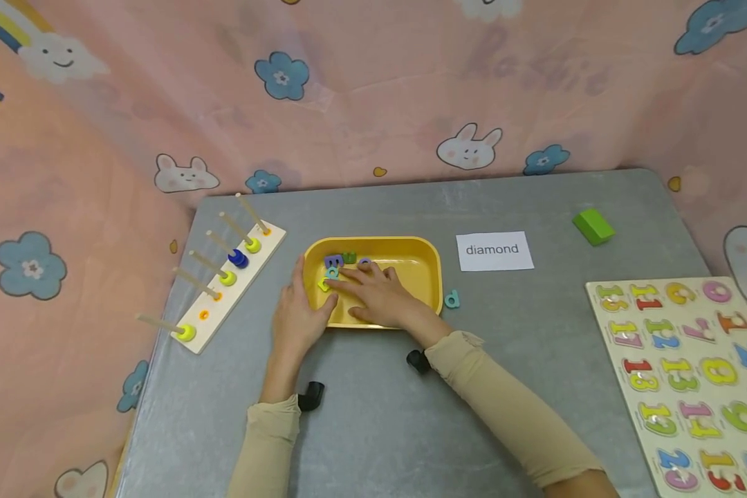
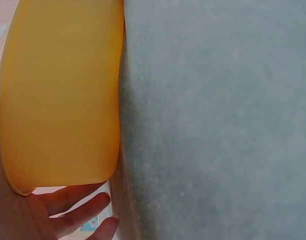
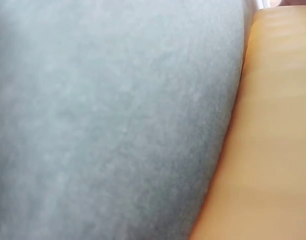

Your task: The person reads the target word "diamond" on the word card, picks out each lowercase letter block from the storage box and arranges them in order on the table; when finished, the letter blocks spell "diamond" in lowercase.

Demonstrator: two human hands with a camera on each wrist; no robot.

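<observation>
A yellow tray [image 1: 422, 280] stands on the table, its outer wall filling much of the left wrist view. My left hand [image 1: 295, 324] holds the tray's left end, thumb over the rim and fingers along the outside. Inside, my right hand [image 1: 382, 299] reaches in with fingers spread, its fingertips at small letters on the left. Those include a purple m [image 1: 333, 261], a green letter [image 1: 349, 258], a teal letter [image 1: 333, 272], a yellow letter [image 1: 323, 283] and a purple letter [image 1: 364, 261], partly covered by fingers. Outside, right of the tray, lies a teal d [image 1: 452, 299].
A white card [image 1: 494, 251] reading "diamond" lies right of the tray. Further right are a green block [image 1: 594, 227] and a number puzzle board [image 1: 635, 387]. On the left, a pegboard [image 1: 249, 273] with yellow, blue and orange rings has pegs sticking up.
</observation>
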